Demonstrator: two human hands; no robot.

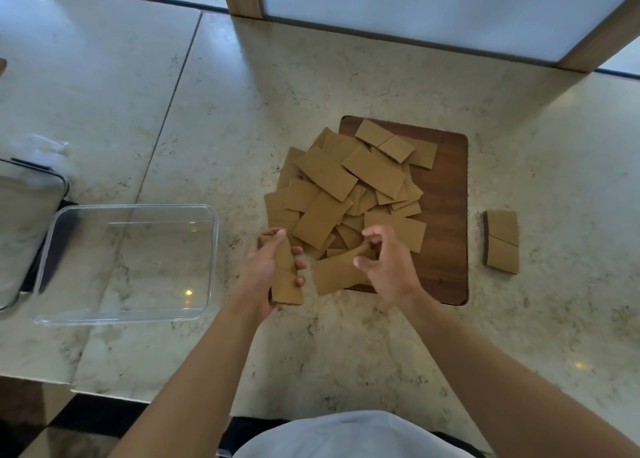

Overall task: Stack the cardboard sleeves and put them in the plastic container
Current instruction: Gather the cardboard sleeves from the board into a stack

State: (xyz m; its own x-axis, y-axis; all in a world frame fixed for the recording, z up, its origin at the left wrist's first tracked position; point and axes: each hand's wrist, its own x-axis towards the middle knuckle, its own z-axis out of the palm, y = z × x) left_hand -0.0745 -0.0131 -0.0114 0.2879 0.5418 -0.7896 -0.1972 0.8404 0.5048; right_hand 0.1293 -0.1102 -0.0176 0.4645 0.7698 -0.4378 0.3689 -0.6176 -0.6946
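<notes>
L hand (266, 270) grips stack (285, 277), R hand (388, 267) pinches sleeve (337, 274) – flat, tan

Soft daylight came from the windows (415, 14) at the top of the frame; the table (346, 87) showed pale glare at upper left, and edges bowed and blurred.

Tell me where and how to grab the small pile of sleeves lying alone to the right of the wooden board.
Pinch the separate pile across its two long sides, thumb on the left edge and fingers on the right, coming down from above with the right hand. It lies flat on the counter, long axis running away from you, with bare space on both sides, so that squeeze probably keeps the layers aligned.
</notes>
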